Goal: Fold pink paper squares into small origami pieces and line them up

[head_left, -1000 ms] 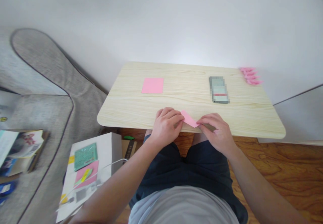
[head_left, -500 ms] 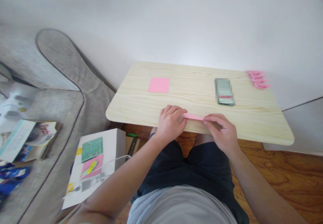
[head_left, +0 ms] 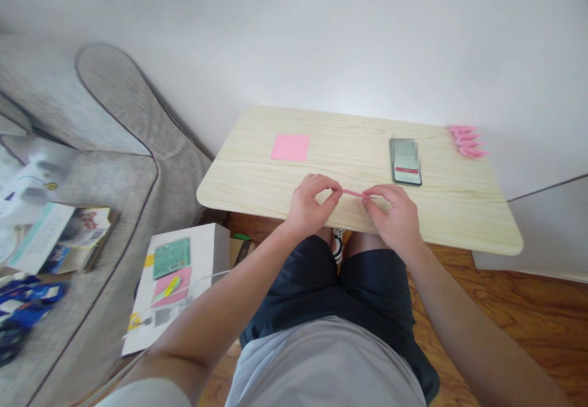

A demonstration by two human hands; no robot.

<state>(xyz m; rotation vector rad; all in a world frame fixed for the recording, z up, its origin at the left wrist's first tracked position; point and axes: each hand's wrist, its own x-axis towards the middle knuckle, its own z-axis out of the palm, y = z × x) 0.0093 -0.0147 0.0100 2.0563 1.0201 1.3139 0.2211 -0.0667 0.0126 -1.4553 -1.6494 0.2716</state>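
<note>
Between my hands, a narrow folded strip of pink paper (head_left: 353, 193) is held near the table's front edge. My left hand (head_left: 311, 204) pinches its left end between thumb and fingertips. The right end sits in the pinch of my right hand (head_left: 394, 214). The strip looks thin, seen nearly edge-on. Behind my left hand, a flat pink square of paper (head_left: 290, 147) lies on the pale wooden table (head_left: 349, 150). A phone (head_left: 406, 161) with a partly blurred screen lies beyond my right hand.
Several folded pink paper pieces (head_left: 468, 141) lie in a row at the table's far right corner. Left of the table, a white box (head_left: 202, 242) carries a green patterned packet (head_left: 171, 258), pink paper and a cable. A grey sofa (head_left: 114, 186) holds books and blue items.
My left hand has gone from lying over the strip to pinching its end with the fingertips. The strip has turned edge-on and looks thinner. The view has shifted slightly.
</note>
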